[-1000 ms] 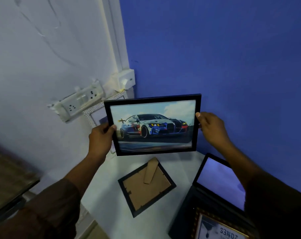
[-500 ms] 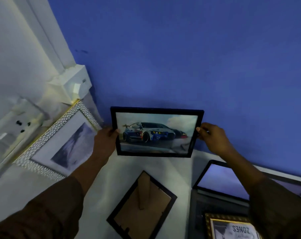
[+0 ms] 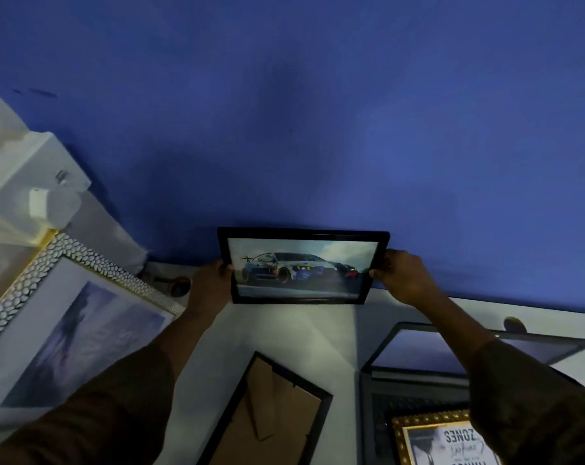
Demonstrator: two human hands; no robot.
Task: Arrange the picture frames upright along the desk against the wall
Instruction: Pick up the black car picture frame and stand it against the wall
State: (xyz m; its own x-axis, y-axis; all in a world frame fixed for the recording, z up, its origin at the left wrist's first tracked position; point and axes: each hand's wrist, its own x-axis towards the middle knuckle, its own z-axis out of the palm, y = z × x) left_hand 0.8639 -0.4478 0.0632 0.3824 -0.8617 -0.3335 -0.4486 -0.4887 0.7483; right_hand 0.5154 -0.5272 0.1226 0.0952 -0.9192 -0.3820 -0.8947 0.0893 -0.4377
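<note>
- Item in hand: car picture frame, black border, landscape, held between our left hand and right hand, each hand closed on one short side with the thumb over the front edge.
- Position: the frame stands nearly upright, its top edge close to or touching the blue wall; its bottom edge sits at or just above the white desk. We cannot tell whether it already bears its own weight.
- Step, as we judge it: setting this frame into its place against the wall; release not yet made.
- Beyond our left hand: a white pebble-bordered frame, already leaning at the corner.
- Nearer us, between the forearms: a black frame lying face down, cardboard back and stand showing.
- Under our right forearm: a dark frame lying flat, and nearer us a gold-bordered frame resting on a dark surface.
- Next move, in our estimate: seat the bottom edge on the desk, lean the top on the wall, test that it does not slide, then let go with both hands and take up the face-down frame.
</note>
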